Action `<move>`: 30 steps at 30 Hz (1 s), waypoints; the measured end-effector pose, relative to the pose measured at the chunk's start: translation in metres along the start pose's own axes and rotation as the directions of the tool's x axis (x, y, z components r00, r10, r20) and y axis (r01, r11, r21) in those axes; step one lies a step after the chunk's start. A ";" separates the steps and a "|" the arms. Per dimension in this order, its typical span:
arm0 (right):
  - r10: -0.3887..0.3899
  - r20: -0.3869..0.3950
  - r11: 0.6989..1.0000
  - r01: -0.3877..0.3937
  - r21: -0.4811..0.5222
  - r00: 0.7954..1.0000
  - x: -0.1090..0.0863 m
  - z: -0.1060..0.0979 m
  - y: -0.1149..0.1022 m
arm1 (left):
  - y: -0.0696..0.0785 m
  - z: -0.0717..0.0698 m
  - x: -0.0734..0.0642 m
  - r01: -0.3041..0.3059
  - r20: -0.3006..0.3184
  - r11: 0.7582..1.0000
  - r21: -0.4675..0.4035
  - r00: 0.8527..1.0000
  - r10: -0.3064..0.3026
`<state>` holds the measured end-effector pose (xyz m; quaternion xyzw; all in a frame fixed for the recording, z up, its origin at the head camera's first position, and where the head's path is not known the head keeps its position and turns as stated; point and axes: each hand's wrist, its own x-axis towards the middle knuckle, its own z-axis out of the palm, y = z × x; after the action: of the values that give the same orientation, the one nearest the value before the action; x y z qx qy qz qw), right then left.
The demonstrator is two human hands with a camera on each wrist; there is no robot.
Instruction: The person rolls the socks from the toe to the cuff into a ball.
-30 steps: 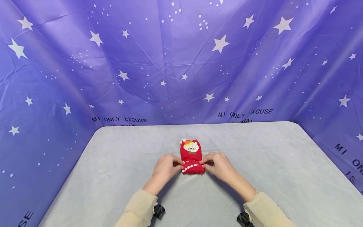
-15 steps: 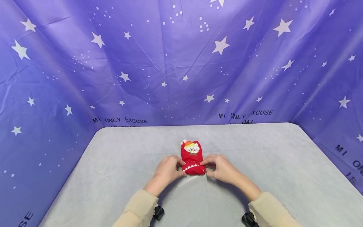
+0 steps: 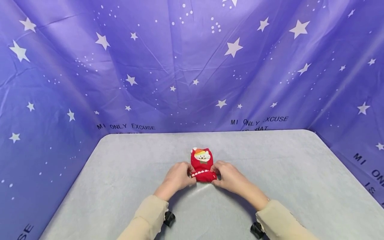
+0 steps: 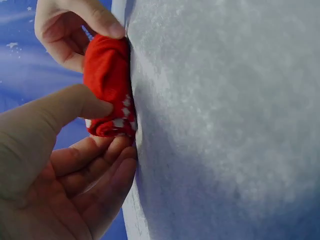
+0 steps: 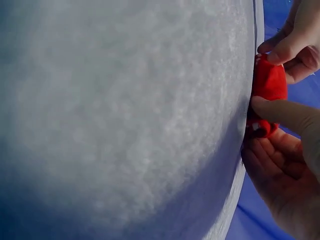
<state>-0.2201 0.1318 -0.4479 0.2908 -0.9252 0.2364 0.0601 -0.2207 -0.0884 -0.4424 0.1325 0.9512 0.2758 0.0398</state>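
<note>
A red sock (image 3: 202, 165) with a white cat face in an orange and yellow hat lies on the table, its near end folded over into a thick roll. A row of white dots crosses the fold. At its left side my left hand (image 3: 179, 176) pinches the roll, thumb on the near face and fingers round the end. My right hand (image 3: 229, 176) grips the opposite end the same way. In the left wrist view, the red roll (image 4: 107, 82) stands between both hands; in the right wrist view, the thumb presses the roll (image 5: 270, 82).
The table (image 3: 120, 160) has a pale grey cloth-like top with rounded far corners. A purple-blue curtain (image 3: 180, 50) with white stars and black lettering hangs behind and on both sides. Beige sleeves (image 3: 150, 215) and black wrist cameras (image 3: 169, 219) show at the bottom.
The near end of the sock has been rolled a little farther from me, so it looks shorter. My thumbs have spread down to its near edge, with fingers at the fold.
</note>
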 end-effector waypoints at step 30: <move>0.399 0.181 0.829 -0.438 0.348 0.899 0.002 -0.010 -0.004 | 0.000 -0.004 -0.004 0.090 0.040 0.989 -0.121 0.995 -0.086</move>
<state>-0.2194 0.1326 -0.4372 0.0985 -0.9044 0.4037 -0.0970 -0.2172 -0.0913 -0.4389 0.0924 0.9366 0.3292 0.0767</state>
